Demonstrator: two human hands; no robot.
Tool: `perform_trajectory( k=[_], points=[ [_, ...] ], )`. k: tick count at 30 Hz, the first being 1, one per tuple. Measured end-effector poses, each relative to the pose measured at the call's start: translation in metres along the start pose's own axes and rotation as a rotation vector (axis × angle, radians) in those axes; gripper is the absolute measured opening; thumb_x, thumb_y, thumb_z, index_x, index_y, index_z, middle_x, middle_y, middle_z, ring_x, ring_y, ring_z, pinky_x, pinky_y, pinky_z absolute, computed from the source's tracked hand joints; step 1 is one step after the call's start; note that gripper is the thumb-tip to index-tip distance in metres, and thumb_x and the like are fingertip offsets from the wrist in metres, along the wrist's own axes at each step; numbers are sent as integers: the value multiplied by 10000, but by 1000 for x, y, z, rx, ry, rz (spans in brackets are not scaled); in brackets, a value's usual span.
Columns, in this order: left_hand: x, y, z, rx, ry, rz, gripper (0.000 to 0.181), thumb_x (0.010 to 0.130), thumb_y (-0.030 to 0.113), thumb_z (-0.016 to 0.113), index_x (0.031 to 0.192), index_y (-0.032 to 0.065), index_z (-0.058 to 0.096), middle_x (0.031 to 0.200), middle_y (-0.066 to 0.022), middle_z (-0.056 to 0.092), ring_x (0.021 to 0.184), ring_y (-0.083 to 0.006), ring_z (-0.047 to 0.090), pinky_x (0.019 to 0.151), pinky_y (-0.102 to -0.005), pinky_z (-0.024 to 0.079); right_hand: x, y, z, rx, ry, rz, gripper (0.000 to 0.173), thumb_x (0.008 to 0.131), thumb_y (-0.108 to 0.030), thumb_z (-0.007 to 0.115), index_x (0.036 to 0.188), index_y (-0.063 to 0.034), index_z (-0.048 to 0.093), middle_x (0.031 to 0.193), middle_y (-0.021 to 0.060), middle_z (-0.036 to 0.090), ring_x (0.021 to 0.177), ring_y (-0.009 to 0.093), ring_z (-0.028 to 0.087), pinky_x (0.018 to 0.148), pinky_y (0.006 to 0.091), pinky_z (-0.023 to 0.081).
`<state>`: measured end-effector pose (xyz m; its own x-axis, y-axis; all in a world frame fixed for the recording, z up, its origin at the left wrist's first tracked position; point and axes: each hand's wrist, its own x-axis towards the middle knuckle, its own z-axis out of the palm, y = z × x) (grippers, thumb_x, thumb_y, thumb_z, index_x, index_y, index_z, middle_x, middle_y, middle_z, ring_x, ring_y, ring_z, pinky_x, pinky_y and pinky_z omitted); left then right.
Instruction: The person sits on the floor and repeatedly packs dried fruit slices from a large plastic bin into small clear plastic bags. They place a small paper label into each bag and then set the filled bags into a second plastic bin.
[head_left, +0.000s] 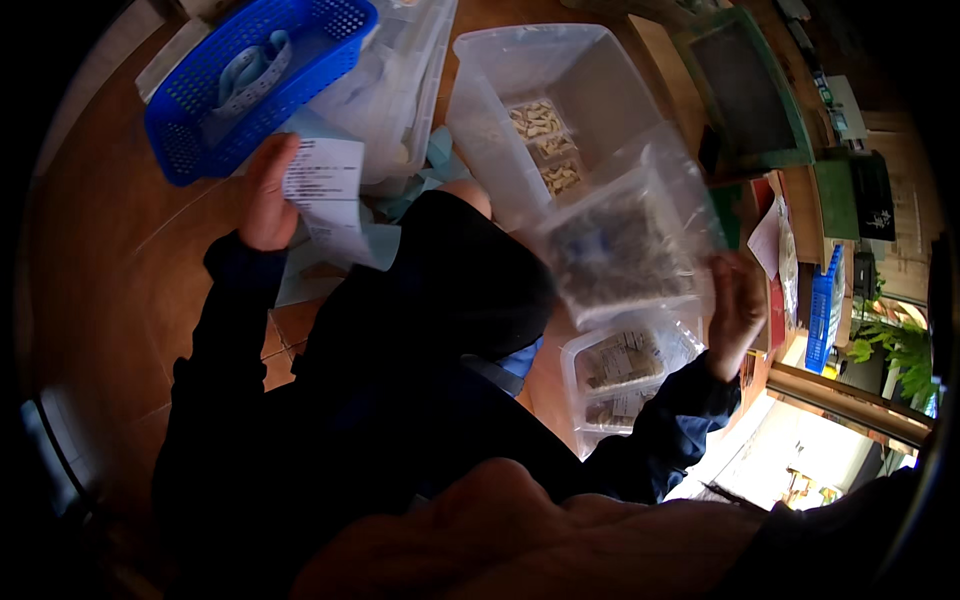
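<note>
My left hand (271, 191) holds the edge of a strip of printed paper labels (326, 180), whose pale blue backing trails down past my knee. On the right, my right hand (735, 311), blurred, grips the edge of a clear plastic bag (622, 247) with dark dried contents and a bluish patch. The bag hangs between a large translucent plastic bin (637, 82) and a smaller clear plastic container (574, 360). Inside the bin lie clear packs of pale dried pieces (536, 120). Bags bearing white labels (619, 360) fill the smaller container.
At the upper left, a blue perforated plastic basket (307, 82) holds a coiled label strip (251, 71). Beside it stands a translucent lidded box (382, 90). More pale blue strip lies by my knee. Wooden furniture and a green-framed panel (742, 90) stand at the right.
</note>
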<state>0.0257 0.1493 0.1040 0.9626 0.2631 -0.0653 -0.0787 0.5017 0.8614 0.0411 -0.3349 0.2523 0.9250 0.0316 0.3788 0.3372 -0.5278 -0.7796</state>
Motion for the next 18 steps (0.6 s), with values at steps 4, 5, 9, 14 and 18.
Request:
perform_trajectory(
  k=[4, 5, 9, 14, 18],
  points=[
    [5, -10, 24, -57, -125, -42, 165, 922, 212, 554, 955, 51, 544, 862, -28, 597, 782, -99, 583, 707, -245, 466, -29, 82, 52, 274, -339, 321, 169, 847, -2, 601, 1016, -4, 603, 889, 61, 639, 812, 143, 609, 760, 251, 466],
    [0, -3, 24, -49, -108, -49, 170, 921, 215, 556, 955, 49, 537, 863, -31, 597, 780, -103, 584, 708, -248, 468, -31, 105, 71, 259, -437, 341, 216, 836, -11, 611, 1051, -12, 589, 930, 82, 641, 845, 178, 618, 767, 276, 471],
    [-10, -6, 36, -68, -194, -150, 179, 913, 216, 566, 951, 47, 522, 869, -43, 596, 793, -112, 591, 709, -254, 477, -33, 50, 125, -592, -291, -396, 436, 752, -61, 661, 1165, -57, 524, 1158, 177, 544, 1029, 360, 542, 843, 418, 451],
    [-16, -16, 58, -171, -272, -337, 166, 922, 205, 545, 987, 53, 530, 898, -47, 601, 831, -126, 599, 726, -274, 489, -43, -68, 198, -324, -488, -706, 624, 601, -215, 789, 1160, -75, 548, 1316, 165, 426, 1261, 338, 375, 1033, 520, 290],
    [-16, -13, 81, -311, -378, -475, 188, 932, 223, 527, 1030, 65, 553, 971, -40, 593, 911, -127, 579, 799, -276, 470, -36, -58, 222, -292, -405, -623, 527, 687, -166, 728, 1169, -72, 537, 1238, 142, 504, 1172, 338, 466, 980, 469, 364]
  ],
)
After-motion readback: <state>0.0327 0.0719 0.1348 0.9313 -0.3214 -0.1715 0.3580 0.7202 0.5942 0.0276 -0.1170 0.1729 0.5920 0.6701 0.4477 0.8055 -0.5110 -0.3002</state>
